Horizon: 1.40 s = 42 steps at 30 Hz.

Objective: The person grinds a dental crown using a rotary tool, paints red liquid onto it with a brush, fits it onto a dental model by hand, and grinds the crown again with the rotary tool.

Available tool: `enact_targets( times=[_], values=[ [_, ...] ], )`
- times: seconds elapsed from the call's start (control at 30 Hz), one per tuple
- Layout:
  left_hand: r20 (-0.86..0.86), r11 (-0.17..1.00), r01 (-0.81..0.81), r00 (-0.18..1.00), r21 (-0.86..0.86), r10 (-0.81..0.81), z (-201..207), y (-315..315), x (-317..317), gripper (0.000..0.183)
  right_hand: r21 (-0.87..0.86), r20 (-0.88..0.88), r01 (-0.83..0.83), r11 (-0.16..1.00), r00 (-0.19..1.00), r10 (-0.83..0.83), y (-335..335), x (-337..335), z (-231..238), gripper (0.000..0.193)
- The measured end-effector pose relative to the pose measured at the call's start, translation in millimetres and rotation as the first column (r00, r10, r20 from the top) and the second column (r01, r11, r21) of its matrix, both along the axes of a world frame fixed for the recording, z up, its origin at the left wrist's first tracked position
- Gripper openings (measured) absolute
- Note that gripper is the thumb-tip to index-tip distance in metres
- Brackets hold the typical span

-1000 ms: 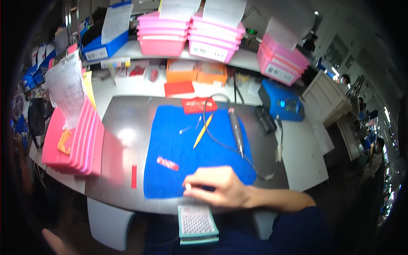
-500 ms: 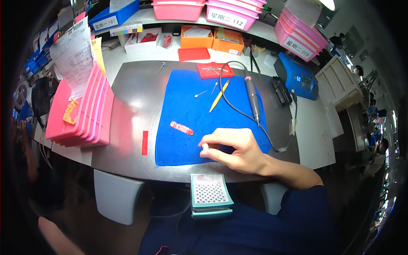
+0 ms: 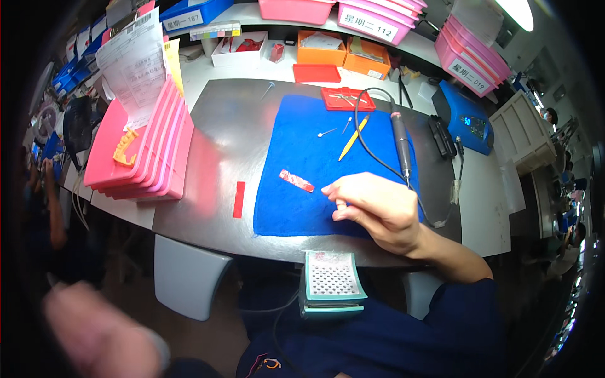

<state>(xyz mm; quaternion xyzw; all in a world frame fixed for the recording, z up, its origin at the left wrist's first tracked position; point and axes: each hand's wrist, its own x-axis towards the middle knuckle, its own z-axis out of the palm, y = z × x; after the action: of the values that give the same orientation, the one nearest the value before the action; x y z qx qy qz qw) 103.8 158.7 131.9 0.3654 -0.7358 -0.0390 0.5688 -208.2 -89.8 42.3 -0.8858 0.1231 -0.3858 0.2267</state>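
Over the near right part of the blue towel, my right hand is closed in a pinch. Its fingers hold a small white tooth-like piece, partly hidden by them. A red-and-white patterned strip lies on the towel just left of the fingertips. Smeared by motion, my left hand is low at the far left, away from the bench; its fingers cannot be made out. Beyond my right hand lie a grey rotary handpiece, a yellow pencil and two small burs.
Stacked pink trays with papers stand at the left. A red strip lies on the metal bench top. An open red case and a blue control unit sit farther back. A perforated teal-framed box is at the near edge.
My left arm has swung further into view at the lower left. The whole scene has shifted right and slightly up. My right hand still pinches the white piece, its fingers turned somewhat.
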Motion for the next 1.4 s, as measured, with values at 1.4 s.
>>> enact_targets(
  times=[1.4],
  values=[
    [0.115,0.978,-0.194,0.976,0.079,0.185,-137,-181,-130,0.023,0.436,0.099,-0.072,0.897,0.995,0.032,23,28,-42,0.015]
  ],
)
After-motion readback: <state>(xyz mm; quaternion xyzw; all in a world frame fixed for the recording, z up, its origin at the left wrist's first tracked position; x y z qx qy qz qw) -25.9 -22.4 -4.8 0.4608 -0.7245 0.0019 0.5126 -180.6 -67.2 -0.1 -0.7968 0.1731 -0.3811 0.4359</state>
